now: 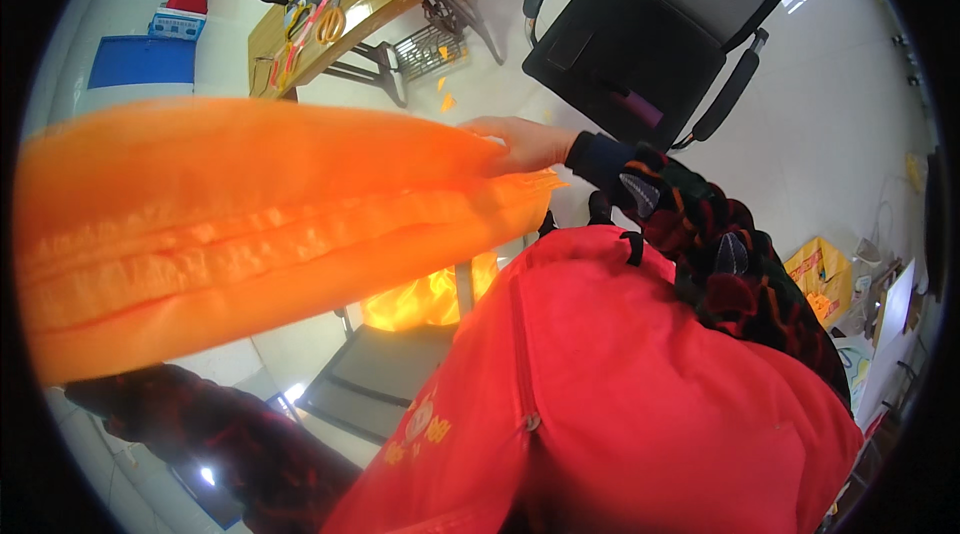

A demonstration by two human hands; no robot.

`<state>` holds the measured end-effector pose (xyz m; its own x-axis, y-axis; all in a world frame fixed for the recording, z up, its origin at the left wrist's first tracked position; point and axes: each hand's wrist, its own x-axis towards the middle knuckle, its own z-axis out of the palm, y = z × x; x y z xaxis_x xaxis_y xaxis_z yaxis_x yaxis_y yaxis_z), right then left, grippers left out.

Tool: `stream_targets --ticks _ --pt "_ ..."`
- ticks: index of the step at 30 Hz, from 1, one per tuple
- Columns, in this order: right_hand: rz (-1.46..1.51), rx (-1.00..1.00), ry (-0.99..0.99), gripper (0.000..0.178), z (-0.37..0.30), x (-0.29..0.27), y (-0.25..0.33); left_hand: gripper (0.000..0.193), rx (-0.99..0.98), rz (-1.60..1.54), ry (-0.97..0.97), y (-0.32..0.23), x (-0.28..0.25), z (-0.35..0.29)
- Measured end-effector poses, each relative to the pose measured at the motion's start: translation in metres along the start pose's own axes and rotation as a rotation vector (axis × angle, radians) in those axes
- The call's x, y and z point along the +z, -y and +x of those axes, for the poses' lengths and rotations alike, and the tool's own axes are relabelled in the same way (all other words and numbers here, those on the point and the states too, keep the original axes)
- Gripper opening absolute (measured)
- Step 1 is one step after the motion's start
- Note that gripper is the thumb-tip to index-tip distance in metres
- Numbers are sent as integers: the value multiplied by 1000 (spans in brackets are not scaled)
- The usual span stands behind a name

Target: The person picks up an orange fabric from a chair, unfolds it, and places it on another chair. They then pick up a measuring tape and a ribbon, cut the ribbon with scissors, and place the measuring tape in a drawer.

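Head view: right hand (520, 142) pinching right end of folded orange fabric (240, 224), fingers pressed together, keeping layers stretched flat across chest. Left hand hiding behind fabric, fingers impossible to tell. Black office chair (640, 34) and wooden table (340, 14) standing beyond.

We hold a long, folded length of translucent orange fabric (230, 224) stretched level across our chest, its layered edges running sideways, its right end pinched, its left end blurred.
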<state>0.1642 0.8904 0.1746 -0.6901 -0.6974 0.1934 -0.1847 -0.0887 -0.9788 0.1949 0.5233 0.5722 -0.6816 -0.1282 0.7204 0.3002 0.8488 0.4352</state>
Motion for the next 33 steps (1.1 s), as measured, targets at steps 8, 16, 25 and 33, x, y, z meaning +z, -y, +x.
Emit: stream_targets --ticks 8,16,25,33 --pt "368 -9 -7 53 54 2 46 42 6 81 188 14 47 10" --pt "222 -66 -297 46 62 51 71 42 -6 175 376 43 106 9" --pt "-111 -274 -522 36 9 96 56 41 -27 254 493 69 142 3" --pt "-230 -347 -482 26 -33 110 13 41 -41 293 548 81 157 -1"
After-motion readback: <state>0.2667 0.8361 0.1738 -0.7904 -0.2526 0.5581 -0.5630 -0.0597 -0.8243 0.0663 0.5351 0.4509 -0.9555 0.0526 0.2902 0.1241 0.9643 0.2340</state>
